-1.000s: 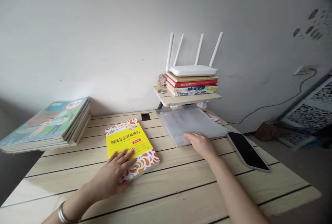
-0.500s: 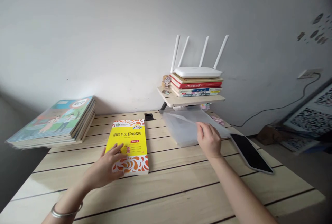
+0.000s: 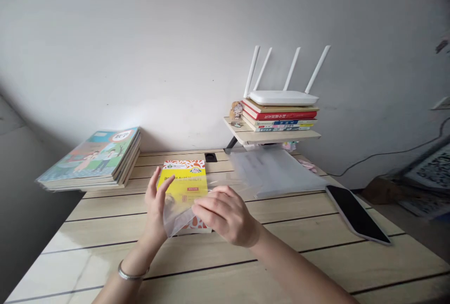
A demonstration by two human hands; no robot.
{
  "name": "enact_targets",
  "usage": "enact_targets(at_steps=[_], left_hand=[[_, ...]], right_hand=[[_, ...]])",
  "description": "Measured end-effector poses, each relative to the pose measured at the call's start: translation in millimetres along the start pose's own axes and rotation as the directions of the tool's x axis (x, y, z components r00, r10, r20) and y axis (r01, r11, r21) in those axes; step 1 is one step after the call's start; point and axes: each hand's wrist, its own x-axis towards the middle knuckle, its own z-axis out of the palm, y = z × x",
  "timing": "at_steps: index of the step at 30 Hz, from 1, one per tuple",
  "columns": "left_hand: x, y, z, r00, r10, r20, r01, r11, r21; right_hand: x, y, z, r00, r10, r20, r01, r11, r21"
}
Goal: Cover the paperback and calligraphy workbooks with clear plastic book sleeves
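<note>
A clear plastic sheet hangs above the yellow paperback book, which shows blurred through it. My right hand pinches the sheet near the book's lower right part. At the sheet's left end is my left hand, with its fingers raised and spread apart; its thumb is partly hidden by the plastic, and whether it touches the sheet is unclear. The book lies flat on the slatted wooden table. Farther back on the right lies a pile of clear plastic sheets.
A stack of textbooks stands at the left. On a small raised shelf, a white router rests on several books, beside a small figurine. A dark-screened tablet lies at the right.
My right hand has drawn a plastic sheet from the pile leftward over the yellow book. My left hand has lifted off the book. The view has shifted slightly left.
</note>
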Motion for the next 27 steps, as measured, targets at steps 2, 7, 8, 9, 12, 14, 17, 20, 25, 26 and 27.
enact_targets(at_steps=[2, 7, 8, 9, 12, 14, 17, 20, 25, 26, 27], left_hand=[[4.7, -2.5, -13.6, 0.998, 0.069, -0.002, -0.068, 0.992, 0.104], [13.6, -20.4, -31.7, 0.952, -0.26, -0.159, 0.273, 0.96, 0.065], [14.7, -24.0, -32.5, 0.898, -0.38, -0.22, 0.39, 0.921, 0.0], [15.6, -27.2, -32.7, 0.838, -0.481, -0.259, 0.481, 0.874, -0.07], [17.1, -34.5, -31.2, 0.722, -0.632, -0.28, 0.593, 0.775, -0.22], [16.8, -37.1, -29.5, 0.701, -0.656, -0.28, 0.603, 0.755, -0.259], [15.3, -36.9, -26.7, 0.707, -0.65, -0.277, 0.597, 0.76, -0.258], [14.1, -33.1, -24.4, 0.719, -0.643, -0.264, 0.601, 0.766, -0.229], [13.4, -27.2, -23.1, 0.727, -0.637, -0.259, 0.598, 0.771, -0.219], [13.3, -26.3, -23.1, 0.727, -0.637, -0.257, 0.598, 0.771, -0.22], [13.3, -25.3, -23.2, 0.726, -0.64, -0.253, 0.6, 0.768, -0.222]], right_hand=[[5.3, -7.0, 4.4, 1.0, 0.008, -0.002, -0.008, 0.999, 0.033], [-4.6, -13.1, -1.6, 0.969, 0.207, -0.138, -0.203, 0.978, 0.039], [-13.4, -7.6, -4.9, 0.945, 0.295, -0.141, -0.294, 0.955, 0.024], [-24.7, 1.3, -8.6, 0.908, 0.397, -0.13, -0.401, 0.916, 0.0], [-66.5, 44.9, -21.0, 0.722, 0.689, -0.06, -0.691, 0.716, -0.096], [-91.7, 77.6, -27.7, 0.577, 0.817, -0.022, -0.804, 0.562, -0.195], [-111.0, 107.5, -27.6, 0.421, 0.896, 0.143, -0.81, 0.442, -0.385], [-109.2, 108.0, -10.9, 0.394, 0.859, 0.327, -0.659, 0.512, -0.55], [-97.5, 93.0, 24.0, 0.384, 0.845, 0.373, -0.521, 0.531, -0.668], [-96.8, 92.3, 27.4, 0.384, 0.848, 0.365, -0.53, 0.526, -0.665], [-96.7, 92.4, 29.0, 0.386, 0.849, 0.361, -0.535, 0.525, -0.661]])
